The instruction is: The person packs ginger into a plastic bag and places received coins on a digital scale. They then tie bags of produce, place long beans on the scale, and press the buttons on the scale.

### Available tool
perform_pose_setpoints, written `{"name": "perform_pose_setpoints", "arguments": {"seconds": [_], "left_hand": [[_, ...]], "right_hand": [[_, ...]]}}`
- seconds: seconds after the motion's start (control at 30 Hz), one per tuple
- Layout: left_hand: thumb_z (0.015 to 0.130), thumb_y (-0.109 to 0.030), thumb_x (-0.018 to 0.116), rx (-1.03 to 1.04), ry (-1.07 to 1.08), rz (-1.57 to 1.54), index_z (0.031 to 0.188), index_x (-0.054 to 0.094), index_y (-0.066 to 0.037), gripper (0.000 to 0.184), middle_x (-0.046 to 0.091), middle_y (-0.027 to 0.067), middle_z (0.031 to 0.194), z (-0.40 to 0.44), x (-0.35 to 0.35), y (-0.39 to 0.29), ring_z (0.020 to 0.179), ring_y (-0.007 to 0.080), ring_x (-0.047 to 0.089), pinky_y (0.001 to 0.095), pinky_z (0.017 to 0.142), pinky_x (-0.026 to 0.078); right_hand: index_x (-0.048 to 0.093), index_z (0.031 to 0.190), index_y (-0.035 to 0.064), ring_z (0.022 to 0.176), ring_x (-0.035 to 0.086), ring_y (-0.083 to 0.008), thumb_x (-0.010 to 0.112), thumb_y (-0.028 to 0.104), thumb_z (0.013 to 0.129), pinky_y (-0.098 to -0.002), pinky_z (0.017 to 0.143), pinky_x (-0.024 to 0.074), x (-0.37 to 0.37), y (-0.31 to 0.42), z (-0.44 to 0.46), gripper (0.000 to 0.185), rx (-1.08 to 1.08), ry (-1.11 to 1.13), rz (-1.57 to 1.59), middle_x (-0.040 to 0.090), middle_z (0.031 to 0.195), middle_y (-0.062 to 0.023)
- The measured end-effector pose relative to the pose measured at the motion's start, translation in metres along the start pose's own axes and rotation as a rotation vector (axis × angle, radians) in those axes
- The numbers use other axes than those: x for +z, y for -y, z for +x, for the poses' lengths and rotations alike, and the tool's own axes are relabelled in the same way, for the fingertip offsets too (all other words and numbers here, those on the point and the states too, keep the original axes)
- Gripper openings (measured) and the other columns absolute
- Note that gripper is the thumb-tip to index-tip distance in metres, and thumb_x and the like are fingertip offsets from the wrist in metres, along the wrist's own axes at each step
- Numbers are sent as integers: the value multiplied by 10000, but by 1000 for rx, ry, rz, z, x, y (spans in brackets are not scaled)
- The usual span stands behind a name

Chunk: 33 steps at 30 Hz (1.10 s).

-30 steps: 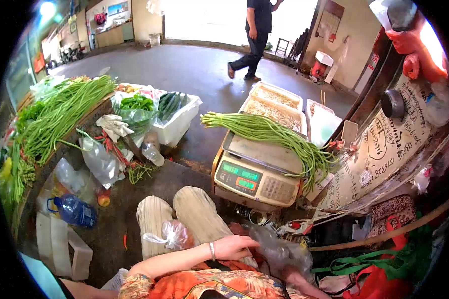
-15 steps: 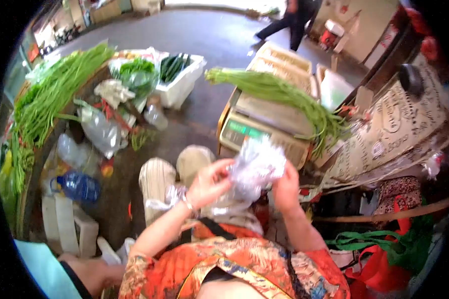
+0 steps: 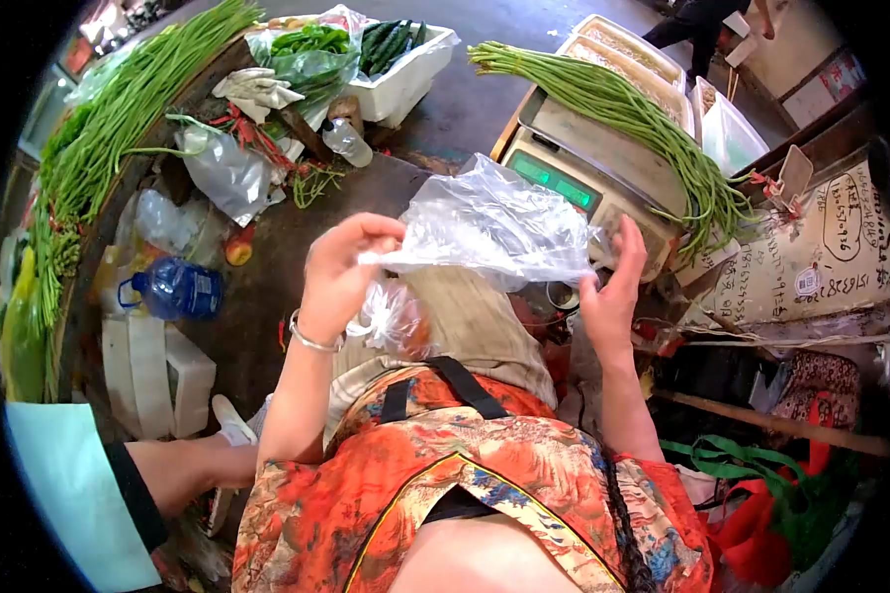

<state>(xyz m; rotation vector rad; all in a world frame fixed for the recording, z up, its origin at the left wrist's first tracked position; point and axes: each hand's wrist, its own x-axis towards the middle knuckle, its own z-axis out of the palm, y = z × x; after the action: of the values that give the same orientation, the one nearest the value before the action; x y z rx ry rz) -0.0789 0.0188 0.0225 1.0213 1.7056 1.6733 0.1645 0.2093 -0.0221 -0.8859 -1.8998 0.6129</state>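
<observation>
A clear plastic bag [image 3: 499, 222] is stretched between my hands above my lap. My left hand [image 3: 351, 267], with a bracelet at the wrist, pinches its left edge. The bag's lower right corner meets the thumb of my right hand [image 3: 615, 282], whose fingers are curled upward. Behind the bag a scale [image 3: 603, 178] with lit green displays carries a bunch of long green beans [image 3: 623, 124]. A small knotted plastic bag [image 3: 396, 316] with something reddish inside rests on my lap, by my left wrist.
Long beans [image 3: 138, 119] and a white box of cucumbers [image 3: 405, 74] stand at the left and back. A blue bottle [image 3: 180, 289] lies left. White trays [image 3: 628, 64] are behind the scale. Another person's leg [image 3: 193, 469] is at lower left; someone in dark clothes [image 3: 702, 30] is at the back.
Both hands have risen from my lap with the clear bag, which is now spread wider between them. The view has tilted down, and the person at the back has moved right.
</observation>
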Motion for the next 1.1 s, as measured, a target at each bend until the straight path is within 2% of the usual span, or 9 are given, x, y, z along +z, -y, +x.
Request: {"name": "perform_pose_setpoints", "arguments": {"seconds": [0.13,0.2,0.3,0.5,0.6,0.67,0.7,0.97,1.1], "left_hand": [[939,-92,565,-106,303,-329,942,638,33,145,656,91,774,-12,-12,-3,637,128,606,262,610,490],[989,-223,505,-333,548,-676,950,624,48,298,638,142,707,-6,-28,-5,490,159,560,300,455,450],[1013,-281,452,-213,193,-410,1128,590,72,396,662,172,782,1,-34,-33,495,160,564,269,440,438],[968,-200,476,976,-420,443,1087,627,19,291,682,154,1008,-22,-25,-75,861,201,619,312,814,480],[913,-89,515,570,-416,1218,964,680,10,199,704,133,978,-19,-71,2,965,306,645,408,848,484],[956,-70,483,87,-170,653,1044,661,16,216,711,115,1021,-36,-110,75,823,204,670,333,788,509],[1005,-145,466,-164,-405,360,1203,626,2,294,713,75,1031,-43,-98,94,773,146,653,301,769,502],[955,-103,519,-344,-513,359,1403,493,-76,449,642,84,1206,-59,-77,94,826,128,641,289,814,503],[941,-77,539,-22,-800,388,1280,481,-47,346,648,133,1008,-68,-90,75,745,164,659,320,705,525]], "right_hand": [[651,1097,72,1043,597,-263,650,-18,717,-353,911,442,-11,-12,8,391,-322,533,-224,652,1061,-142],[651,1031,51,896,609,-218,645,3,746,-333,808,463,-6,-18,14,289,-43,632,-94,651,913,-124],[609,879,8,623,531,-81,656,85,841,-263,585,439,7,-9,34,98,141,463,168,563,653,-20],[592,1143,40,654,459,-83,760,-24,736,-219,588,376,9,61,65,446,-430,-25,481,516,761,30],[622,1135,67,657,491,-156,749,24,743,-323,610,410,30,37,58,414,-320,245,85,522,747,-29],[618,1147,59,639,520,-179,723,53,774,-351,622,427,43,8,46,388,-178,408,49,543,734,-60],[613,1154,49,634,538,-187,709,65,789,-359,632,438,44,5,36,377,-111,468,71,562,733,-72],[528,1335,29,796,562,-128,611,36,901,-272,735,466,63,1,-10,442,256,595,385,604,869,-42],[536,1320,18,767,526,-91,587,22,916,-232,715,453,71,-9,-19,408,295,602,507,578,887,-25]]}}
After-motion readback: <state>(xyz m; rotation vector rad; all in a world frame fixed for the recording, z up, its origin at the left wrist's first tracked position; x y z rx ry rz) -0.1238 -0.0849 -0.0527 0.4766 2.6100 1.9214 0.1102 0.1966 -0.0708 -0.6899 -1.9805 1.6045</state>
